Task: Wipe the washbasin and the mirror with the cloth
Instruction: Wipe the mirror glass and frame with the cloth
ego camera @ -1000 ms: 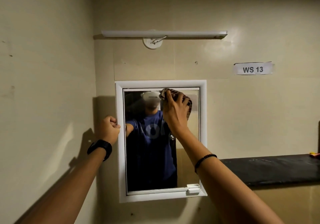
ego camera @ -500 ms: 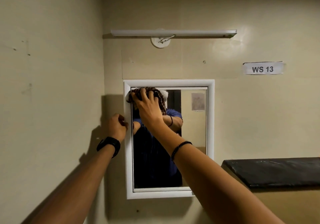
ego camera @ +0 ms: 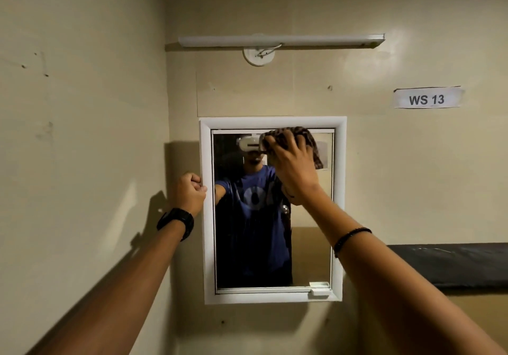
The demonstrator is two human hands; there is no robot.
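Seen from the head camera, a white-framed mirror hangs on a beige wall. The right hand presses a dark patterned cloth flat against the upper part of the glass, near the top edge; its fingers are spread over the cloth, gripping it. The left hand is clenched in a fist and touches the frame's left edge, about a third of the way down. A black watch sits on the left wrist, a dark bracelet on the right forearm. Above the mirror is a white tube light; to the right, a paper label reads "WS 13" above a dark ledge. The washbasin is out of view.
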